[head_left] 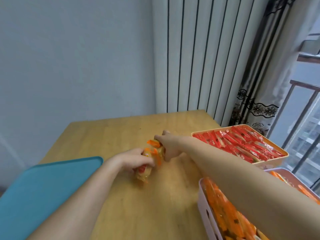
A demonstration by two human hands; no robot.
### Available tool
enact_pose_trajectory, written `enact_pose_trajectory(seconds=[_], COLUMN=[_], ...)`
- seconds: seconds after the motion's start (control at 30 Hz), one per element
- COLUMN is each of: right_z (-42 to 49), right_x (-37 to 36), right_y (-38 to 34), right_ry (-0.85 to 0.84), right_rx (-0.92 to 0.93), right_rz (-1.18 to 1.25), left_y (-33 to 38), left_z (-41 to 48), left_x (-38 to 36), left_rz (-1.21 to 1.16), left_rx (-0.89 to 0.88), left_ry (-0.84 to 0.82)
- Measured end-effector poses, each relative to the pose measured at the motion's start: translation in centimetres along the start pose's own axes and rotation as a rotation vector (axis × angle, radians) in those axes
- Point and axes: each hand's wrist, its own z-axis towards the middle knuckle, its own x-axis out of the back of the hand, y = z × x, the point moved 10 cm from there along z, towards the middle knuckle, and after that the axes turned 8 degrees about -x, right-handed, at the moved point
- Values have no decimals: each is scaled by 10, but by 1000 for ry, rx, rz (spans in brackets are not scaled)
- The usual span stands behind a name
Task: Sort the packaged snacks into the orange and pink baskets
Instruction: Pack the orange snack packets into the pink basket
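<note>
Small bunch of snack packets (153, 157) at mid-table, slightly twd the right edge. Glossy crinkled film, partly see-through w/ pale yellowish contents, orange and red print; motion-blurred, so no text legible.

Left hand (138, 160) clenched round the near end of the bunch, fingers curled over a red-printed wrapper. Right hand (167, 147) grasping the far end, fingers wrapped on orange-tipped film, forearm reaching in from the near right corner.

Orange basket (225, 127) at the far right corner: pale peach plastic, rectangular, rounded rim, packed w/ long shiny red packets (242, 144) lying flat in rows. Pink basket (201, 193) at the near right corner: smooth plastic, slot cut-outs in the wall, full of slim orange packets (225, 213), partly hidden under the right forearm.

Teal tray (43, 191) on the near left corner: matte, flat, rounded corners, raised lip. Table (112, 132): light wood, visible grain, faint sheen.
</note>
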Motion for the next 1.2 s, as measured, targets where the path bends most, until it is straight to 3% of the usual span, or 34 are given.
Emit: enact_pose_trajectory(seconds=[0.13, 0.33, 0.43, 0.5, 0.6, 0.7, 0.87, 1.07, 1.2], right_z=[-62, -204, -245, -263, -268, -276, -302, -331, -336], right_x=[59, 94, 72, 43, -8, -10, 11, 25, 13], right_y=[16, 96, 130, 143, 140, 143, 163, 178, 169], right_ry=[187, 441, 376, 289, 5, 14, 127, 491, 448], right_rx=[-11, -132, -189, -221, -260, -257, -262, -241, -270], right_rz=[206, 355, 321, 235, 63, 53, 281, 696, 1035], left_y=[46, 159, 188, 197, 190, 186, 185, 198, 226], left_z=[-41, -88, -95, -99, -106, -120, -136, -164, -184], left_x=[11, -23, -58, -87, -111, -110, -122, -96, -106], left_rz=[-379, -303, -182, 56, 288, 340, 401, 187, 53], left_rx=[-139, -473, -511, -471, -368, -362, -385, -502, -673], left_ry=[181, 290, 286, 254, 219, 292, 330, 572, 616])
